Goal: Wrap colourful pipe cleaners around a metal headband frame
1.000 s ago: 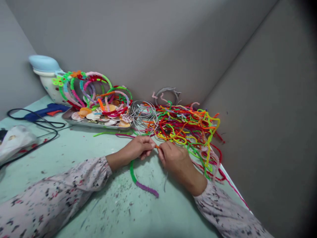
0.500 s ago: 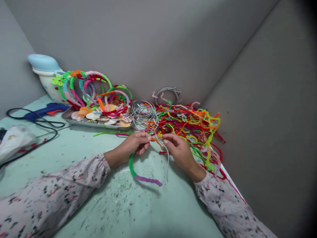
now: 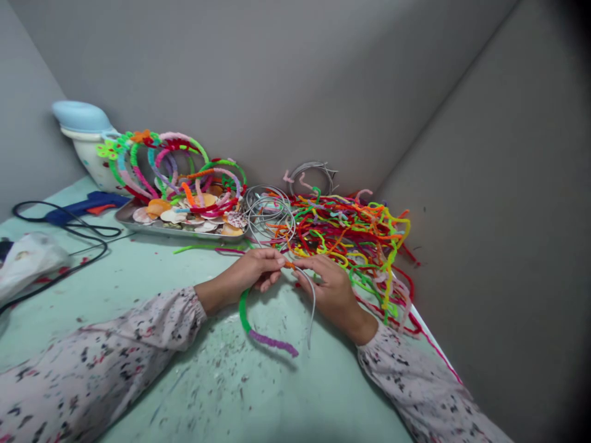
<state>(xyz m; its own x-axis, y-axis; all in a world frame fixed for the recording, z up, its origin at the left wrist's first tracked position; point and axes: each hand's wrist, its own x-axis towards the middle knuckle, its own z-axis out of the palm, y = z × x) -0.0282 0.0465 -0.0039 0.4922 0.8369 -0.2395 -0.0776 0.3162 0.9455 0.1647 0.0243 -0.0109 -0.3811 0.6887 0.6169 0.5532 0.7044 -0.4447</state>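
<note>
My left hand (image 3: 261, 271) is closed in a pinch on a curved wire hoop. The hoop's near part is wrapped in green and purple pipe cleaner (image 3: 272, 343), and its other end is bare grey wire (image 3: 313, 307). Between my two hands a short stretch of orange pipe cleaner (image 3: 289, 265) sits around the wire. My right hand (image 3: 325, 286) has its thumb and fingers closed at the orange wrap's right side, over the end of the orange strand. The part of the hoop inside my left hand is hidden.
Behind my hands, a metal tray (image 3: 184, 232) holds shells and colourful wrapped hoops. Loose pipe cleaners (image 3: 351, 234) lie heaped at right, beside coiled grey wire (image 3: 270, 212). Left of the tray are a blue glue gun (image 3: 78, 206) with a black cord and a white bag (image 3: 34, 261).
My right hand has moved slightly left and closed on the orange strand, whose loose tail hung free before. The hoop's purple end has swung a little down and left.
</note>
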